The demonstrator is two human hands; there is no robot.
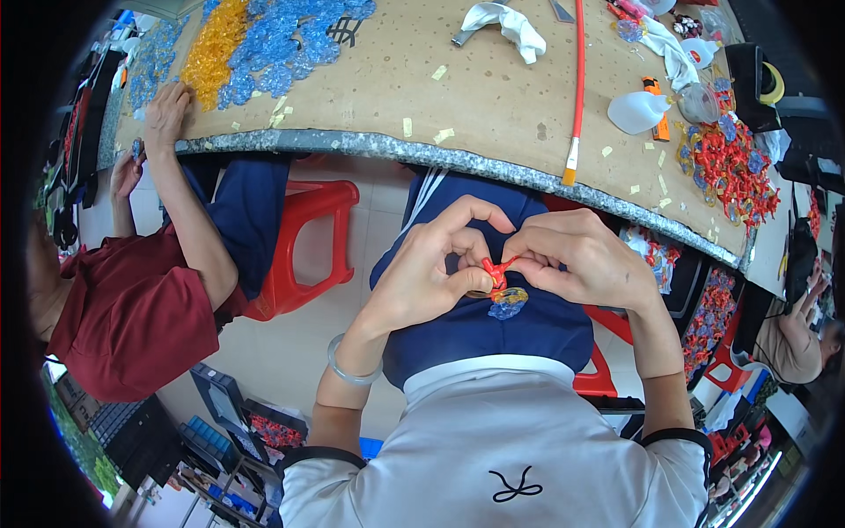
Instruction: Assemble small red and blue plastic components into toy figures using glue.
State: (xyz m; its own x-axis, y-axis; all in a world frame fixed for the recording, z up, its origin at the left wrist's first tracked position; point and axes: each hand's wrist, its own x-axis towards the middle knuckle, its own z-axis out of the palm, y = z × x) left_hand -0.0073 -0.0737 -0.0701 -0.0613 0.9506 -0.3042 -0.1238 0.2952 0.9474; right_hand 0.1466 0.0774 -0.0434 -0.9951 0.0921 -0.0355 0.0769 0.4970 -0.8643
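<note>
Red trinket (497, 280) pinched by left hand (431, 261), right hand (588, 257); brush (579, 97), bottle (637, 113) on table (502, 110) ahead.

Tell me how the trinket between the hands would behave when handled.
The trinket is probably light: the fingertips of the left hand and right hand pinch it. Its red strand looks thin, so likely floppy. Its glossy blue piece may be slippery.

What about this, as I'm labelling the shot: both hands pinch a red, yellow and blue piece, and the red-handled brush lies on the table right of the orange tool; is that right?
One slip: in the head view the brush lies left of the orange tool, not right. The rest stands: the left hand and right hand pinch the piece.
</note>
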